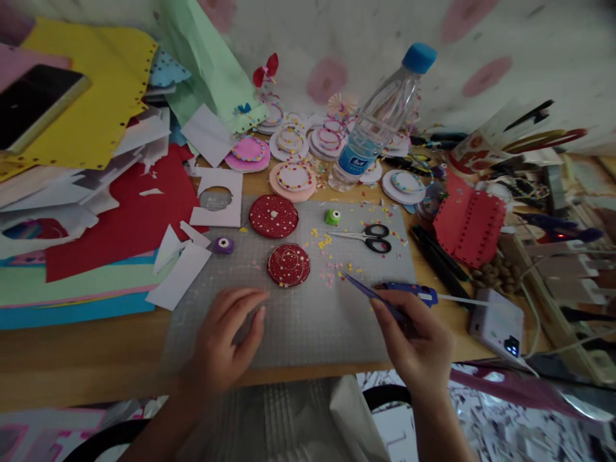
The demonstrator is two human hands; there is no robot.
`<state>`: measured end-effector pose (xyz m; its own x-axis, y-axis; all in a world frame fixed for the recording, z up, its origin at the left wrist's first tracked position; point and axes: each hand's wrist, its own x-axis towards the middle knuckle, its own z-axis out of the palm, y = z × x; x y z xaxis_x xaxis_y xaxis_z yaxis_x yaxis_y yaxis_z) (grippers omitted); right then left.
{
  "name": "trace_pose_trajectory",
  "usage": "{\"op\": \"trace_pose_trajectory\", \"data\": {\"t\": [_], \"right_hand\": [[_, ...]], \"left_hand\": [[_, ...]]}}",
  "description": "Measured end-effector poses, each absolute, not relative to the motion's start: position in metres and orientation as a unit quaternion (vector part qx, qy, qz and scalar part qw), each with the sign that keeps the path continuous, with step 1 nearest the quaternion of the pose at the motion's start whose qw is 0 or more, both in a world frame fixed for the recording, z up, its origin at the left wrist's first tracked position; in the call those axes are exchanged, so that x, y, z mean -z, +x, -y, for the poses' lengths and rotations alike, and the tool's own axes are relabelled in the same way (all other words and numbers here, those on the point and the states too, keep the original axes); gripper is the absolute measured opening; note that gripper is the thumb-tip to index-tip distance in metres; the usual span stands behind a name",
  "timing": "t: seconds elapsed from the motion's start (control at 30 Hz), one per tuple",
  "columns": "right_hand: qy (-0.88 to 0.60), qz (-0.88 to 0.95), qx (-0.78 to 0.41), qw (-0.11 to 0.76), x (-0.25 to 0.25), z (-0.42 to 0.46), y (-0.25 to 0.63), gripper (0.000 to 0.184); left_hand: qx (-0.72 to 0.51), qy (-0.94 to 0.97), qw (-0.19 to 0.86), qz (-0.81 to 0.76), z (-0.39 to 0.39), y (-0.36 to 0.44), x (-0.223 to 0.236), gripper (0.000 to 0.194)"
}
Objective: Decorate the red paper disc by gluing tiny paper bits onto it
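My right hand (pixel 411 330) is closed around purple-blue tweezers (pixel 368 292), whose tips point up and left toward scattered pink and yellow paper bits (pixel 330 273). My left hand (pixel 228 337) is over the front left of the grey cutting mat (pixel 308 337), fingers curved, thumb apart, nothing in it. Beyond that hand lies a dark red disc with white stars and curved lines (pixel 289 265). Behind it is a larger red starred disc (pixel 273 216) with a pale knob in its middle. Just beyond the tweezers lies a blue glue gun (pixel 409 292), partly hidden by my right hand.
Black-handled scissors (pixel 370 239), a green punch (pixel 332 217) and a purple punch (pixel 223 245) sit on the mat. A water bottle (pixel 368 138) stands behind, among beaded rings on paper discs. Coloured paper (pixel 129 212) piles up left; a white power bank (pixel 495 324) lies right.
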<state>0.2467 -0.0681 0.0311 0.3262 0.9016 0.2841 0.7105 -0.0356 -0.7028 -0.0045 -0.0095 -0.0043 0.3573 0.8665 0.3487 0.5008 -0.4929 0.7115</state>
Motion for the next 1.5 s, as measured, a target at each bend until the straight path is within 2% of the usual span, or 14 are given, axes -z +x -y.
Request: {"op": "trace_pose_trajectory", "data": {"t": [0.17, 0.33, 0.63, 1.07, 1.37, 1.5], "right_hand": [[-0.658, 0.633, -0.056, 0.404, -0.045, 0.084, 0.233, 0.022], [-0.611, 0.670, -0.070, 0.417, -0.053, 0.091, 0.223, 0.033], [-0.567, 0.700, -0.077, 0.427, -0.058, 0.088, 0.218, 0.039], [-0.648, 0.590, -0.109, 0.470, -0.058, 0.099, 0.217, 0.021], [-0.686, 0.568, -0.106, 0.442, -0.054, 0.110, 0.215, 0.013], [-0.651, 0.610, -0.124, 0.435, -0.062, 0.102, 0.214, 0.015]], "left_hand": [[-0.395, 0.584, 0.522, -0.480, 0.023, 0.032, -0.034, 0.013], [-0.358, 0.500, 0.640, -0.461, 0.020, 0.049, -0.053, 0.008], [-0.379, 0.460, 0.662, -0.455, 0.020, 0.049, -0.060, 0.011], [-0.387, 0.456, 0.661, -0.454, 0.021, 0.044, -0.057, 0.018], [-0.362, 0.476, 0.648, -0.471, 0.023, 0.041, -0.060, 0.015], [-0.377, 0.482, 0.637, -0.469, 0.022, 0.042, -0.063, 0.016]]}}
